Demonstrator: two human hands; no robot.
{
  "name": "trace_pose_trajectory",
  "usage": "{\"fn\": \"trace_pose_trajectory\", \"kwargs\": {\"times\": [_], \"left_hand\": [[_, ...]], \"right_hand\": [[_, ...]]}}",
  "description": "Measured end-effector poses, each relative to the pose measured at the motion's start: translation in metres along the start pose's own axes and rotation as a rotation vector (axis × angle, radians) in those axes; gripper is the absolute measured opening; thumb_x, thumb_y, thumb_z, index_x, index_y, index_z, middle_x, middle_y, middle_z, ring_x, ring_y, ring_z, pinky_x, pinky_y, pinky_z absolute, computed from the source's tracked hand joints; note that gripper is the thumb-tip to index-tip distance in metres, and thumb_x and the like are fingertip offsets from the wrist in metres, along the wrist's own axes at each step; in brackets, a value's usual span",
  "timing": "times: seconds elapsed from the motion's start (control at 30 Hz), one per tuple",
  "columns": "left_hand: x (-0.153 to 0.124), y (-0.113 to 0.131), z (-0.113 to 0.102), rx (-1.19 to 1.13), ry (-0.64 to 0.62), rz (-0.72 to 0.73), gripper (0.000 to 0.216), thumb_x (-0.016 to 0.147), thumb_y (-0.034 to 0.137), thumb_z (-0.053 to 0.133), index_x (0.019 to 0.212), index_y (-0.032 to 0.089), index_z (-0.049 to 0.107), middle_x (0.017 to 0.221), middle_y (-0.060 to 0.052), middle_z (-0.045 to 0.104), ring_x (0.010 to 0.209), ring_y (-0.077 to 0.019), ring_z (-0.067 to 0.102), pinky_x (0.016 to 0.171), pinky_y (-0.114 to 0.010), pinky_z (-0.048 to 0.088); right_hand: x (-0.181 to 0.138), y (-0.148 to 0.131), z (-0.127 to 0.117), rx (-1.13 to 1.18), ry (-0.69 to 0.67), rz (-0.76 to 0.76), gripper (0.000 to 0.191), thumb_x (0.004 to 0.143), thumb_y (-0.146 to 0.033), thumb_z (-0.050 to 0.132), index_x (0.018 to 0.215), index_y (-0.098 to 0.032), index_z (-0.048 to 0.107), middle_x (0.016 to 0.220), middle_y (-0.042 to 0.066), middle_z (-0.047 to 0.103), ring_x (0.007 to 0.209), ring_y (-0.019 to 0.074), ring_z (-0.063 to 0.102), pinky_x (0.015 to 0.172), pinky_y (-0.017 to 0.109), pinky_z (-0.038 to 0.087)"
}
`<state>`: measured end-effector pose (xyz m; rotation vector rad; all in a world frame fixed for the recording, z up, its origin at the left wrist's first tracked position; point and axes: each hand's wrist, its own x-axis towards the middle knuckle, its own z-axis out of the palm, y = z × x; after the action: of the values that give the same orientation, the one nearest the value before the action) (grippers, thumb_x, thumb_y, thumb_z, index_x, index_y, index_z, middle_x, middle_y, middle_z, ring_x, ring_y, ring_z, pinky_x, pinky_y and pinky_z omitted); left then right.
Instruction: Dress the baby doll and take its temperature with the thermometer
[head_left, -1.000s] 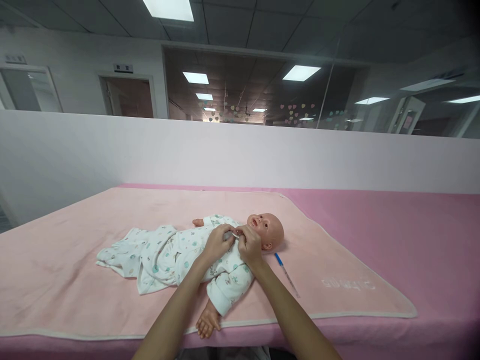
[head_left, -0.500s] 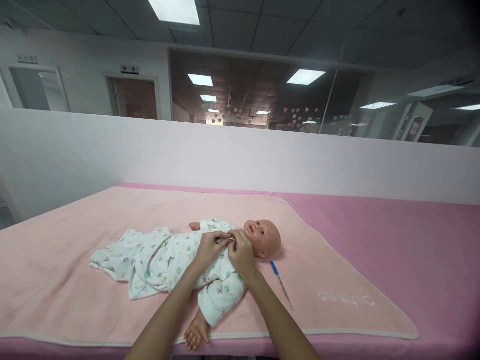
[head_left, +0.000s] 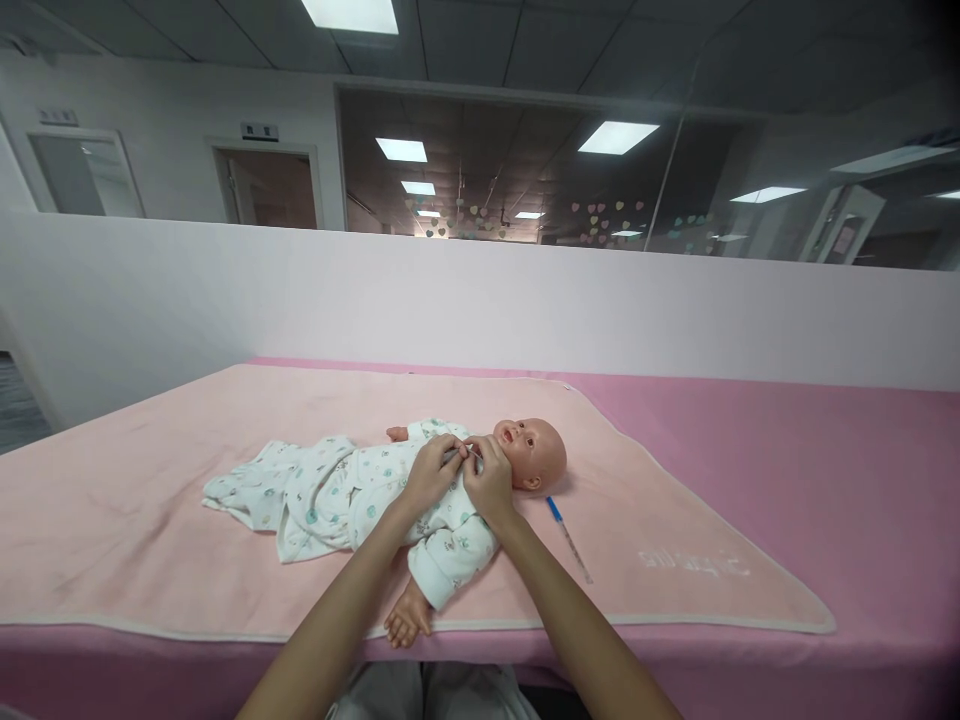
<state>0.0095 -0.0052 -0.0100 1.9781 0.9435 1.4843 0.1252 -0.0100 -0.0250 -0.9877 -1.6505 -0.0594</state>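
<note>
A baby doll (head_left: 541, 455) lies on its back, its bald head to the right. It is dressed in a white gown (head_left: 330, 500) with a small green and beige print. At the gown's neckline, just below the doll's chin, my left hand (head_left: 433, 472) pinches a thin white tie string (head_left: 471, 452). From the other side my right hand (head_left: 489, 485) pinches it too, fingertips almost meeting the left ones. The fingers partly hide the string, so whether it is knotted cannot be seen. The doll's near arm stretches toward me, its small hand (head_left: 409, 612) bare.
Beside the doll's head lies a slender clear stick with a blue end (head_left: 570, 540), perhaps a thermometer or pen. A pale pink blanket (head_left: 150, 500) with a light border is under the doll, over a darker pink table cover (head_left: 847, 480). A low white wall (head_left: 480, 305) stands behind.
The view has tilted down slightly, so everything on the table sits higher and my lap shows. Both hands remain at the neckline, still pinching the tie string.
</note>
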Motion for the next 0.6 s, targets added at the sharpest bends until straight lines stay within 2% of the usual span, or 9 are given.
{"fn": "trace_pose_trajectory", "kwargs": {"times": [0.27, 0.4, 0.6], "left_hand": [[0.0021, -0.0005, 0.0007, -0.083, 0.004, -0.012, 0.019, 0.071, 0.015, 0.053, 0.087, 0.020, 0.063, 0.082, -0.003, 0.064, 0.078, -0.0172, 0.057, 0.073, -0.026, 0.041], [0.0035, -0.0035, 0.0010, -0.015, -0.004, 0.008, 0.022, 0.071, 0.015, 0.054, 0.090, 0.021, 0.065, 0.085, -0.003, 0.065, 0.081, -0.0182, 0.058, 0.075, -0.026, 0.042], [0.0018, -0.0020, -0.0011, 0.070, -0.029, 0.008, 0.020, 0.077, 0.024, 0.051, 0.092, 0.019, 0.064, 0.086, -0.004, 0.066, 0.079, -0.0177, 0.058, 0.073, -0.027, 0.043]], "right_hand": [[0.0010, 0.0023, 0.0001, -0.045, 0.026, -0.034, 0.021, 0.074, -0.007, 0.039, 0.082, -0.017, 0.056, 0.080, 0.005, 0.058, 0.078, 0.0175, 0.051, 0.073, 0.030, 0.040], [0.0004, 0.0041, -0.0001, -0.061, 0.033, -0.056, 0.021, 0.074, -0.006, 0.040, 0.080, -0.017, 0.057, 0.078, 0.004, 0.059, 0.077, 0.0170, 0.052, 0.073, 0.029, 0.041], [0.0006, 0.0079, 0.0013, -0.049, 0.068, -0.043, 0.021, 0.075, -0.007, 0.040, 0.079, -0.017, 0.058, 0.076, 0.004, 0.059, 0.073, 0.0163, 0.053, 0.069, 0.028, 0.042]]}}
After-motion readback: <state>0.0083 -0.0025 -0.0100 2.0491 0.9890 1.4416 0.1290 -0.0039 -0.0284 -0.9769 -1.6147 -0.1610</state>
